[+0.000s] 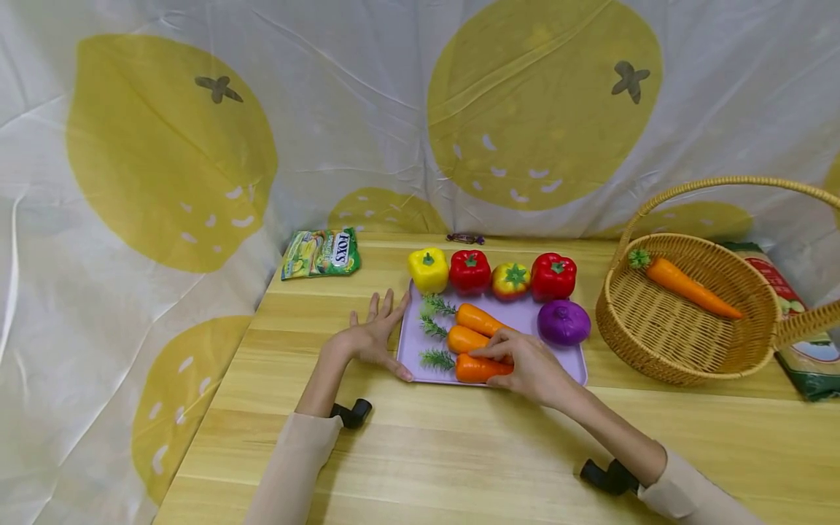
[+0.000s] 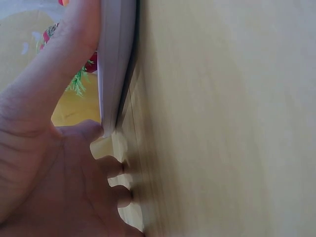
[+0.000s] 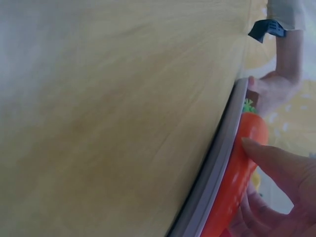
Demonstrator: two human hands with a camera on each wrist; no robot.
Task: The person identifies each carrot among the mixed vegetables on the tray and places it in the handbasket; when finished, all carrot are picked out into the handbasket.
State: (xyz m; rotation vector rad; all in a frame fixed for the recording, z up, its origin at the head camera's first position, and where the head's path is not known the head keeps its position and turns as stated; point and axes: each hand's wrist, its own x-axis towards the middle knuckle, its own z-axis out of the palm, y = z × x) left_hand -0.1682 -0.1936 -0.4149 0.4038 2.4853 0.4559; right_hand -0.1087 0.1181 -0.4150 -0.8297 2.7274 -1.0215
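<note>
A lilac tray (image 1: 408,343) lies on the table with three carrots side by side, their leafy tops toward the left. My right hand (image 1: 534,364) pinches the nearest carrot (image 1: 477,369) between thumb and fingers; the thumb also shows on it in the right wrist view. The middle carrot (image 1: 462,340) and far carrot (image 1: 481,318) are partly covered by that hand. Fingers spread, my left hand (image 1: 372,339) touches the tray's left edge. Along the far side sit a yellow bell pepper (image 1: 429,272), two red bell peppers (image 1: 469,273) and a red-yellow tomato-like fruit (image 1: 509,283). A purple onion (image 1: 564,323) is at the right.
A wicker basket (image 1: 676,368) with a tall handle stands right of the tray, holding another carrot (image 1: 694,288). Behind it lies a red and green package (image 1: 817,364). At the back left is a green FOX'S bag (image 1: 321,254); a purple-wrapped candy (image 1: 465,238) lies by the curtain.
</note>
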